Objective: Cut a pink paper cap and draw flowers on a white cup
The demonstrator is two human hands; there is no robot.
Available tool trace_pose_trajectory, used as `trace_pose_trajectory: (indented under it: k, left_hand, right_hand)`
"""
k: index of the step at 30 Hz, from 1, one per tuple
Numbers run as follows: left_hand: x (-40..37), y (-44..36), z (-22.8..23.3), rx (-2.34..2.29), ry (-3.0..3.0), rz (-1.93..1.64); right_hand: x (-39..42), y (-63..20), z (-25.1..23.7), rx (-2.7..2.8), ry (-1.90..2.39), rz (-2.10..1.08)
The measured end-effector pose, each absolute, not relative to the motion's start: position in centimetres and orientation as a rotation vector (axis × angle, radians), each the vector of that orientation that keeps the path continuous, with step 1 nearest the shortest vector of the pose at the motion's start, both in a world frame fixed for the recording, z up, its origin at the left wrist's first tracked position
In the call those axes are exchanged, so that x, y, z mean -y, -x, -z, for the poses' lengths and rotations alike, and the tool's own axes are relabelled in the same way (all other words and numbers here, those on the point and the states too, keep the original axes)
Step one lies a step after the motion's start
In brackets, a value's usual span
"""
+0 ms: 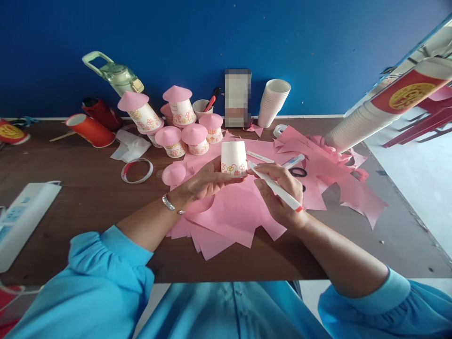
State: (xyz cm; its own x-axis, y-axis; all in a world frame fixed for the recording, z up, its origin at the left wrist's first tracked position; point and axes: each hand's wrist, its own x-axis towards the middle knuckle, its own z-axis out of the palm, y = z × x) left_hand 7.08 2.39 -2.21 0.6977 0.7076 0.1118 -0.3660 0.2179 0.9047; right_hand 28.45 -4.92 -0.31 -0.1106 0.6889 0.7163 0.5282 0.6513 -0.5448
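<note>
Fingers of my left hand pinch an upturned paper cup; my right hand grips a white marker, tip at the cup's rim, above pink paper.

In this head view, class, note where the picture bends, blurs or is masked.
Head view: wide-lens distortion bows the table edge and stretches the cup stack at the right; a pixelated block masks something by the wall; light is soft and even, with faint shadows; the cup in the left hand and the pen in the right hand are sharp.
</note>
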Motion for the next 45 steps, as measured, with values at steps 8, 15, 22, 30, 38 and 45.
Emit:
trace_pose_trajectory:
  k: [8,15,22,30,38,45]
  left_hand:
    - [-2.8,-7.1,3.3,-0.423,-1.113,-0.729]
    - [-3.1,-7.0,3.8,-0.379,-1.049,-0.76]
    - [-3.2,-6.7,4.4,-0.362,-1.101,-0.748]
    - [-3.1,-6.5,4.6,-0.382,-1.157,-0.765]
    - [-3.1,-6.3,5.2,-0.371,-1.206,-0.757]
    - [-3.0,-6.6,4.5,-0.368,-1.199,-0.752]
  right_hand:
    - [5.1,-28.2,-0.1,1.826,0.89,-0.116]
    - [5.1,-28.8,-0.9,1.802,0.844,-0.1]
    - [5.3,-28.3,-0.6,1.847,0.874,-0.061]
    - [5.3,-28.2,-0.7,1.882,0.88,-0.053]
    - [5.3,-28.1,-0.8,1.89,0.883,-0.05]
    - [5.2,-28.1,-0.6,1.892,0.898,-0.037]
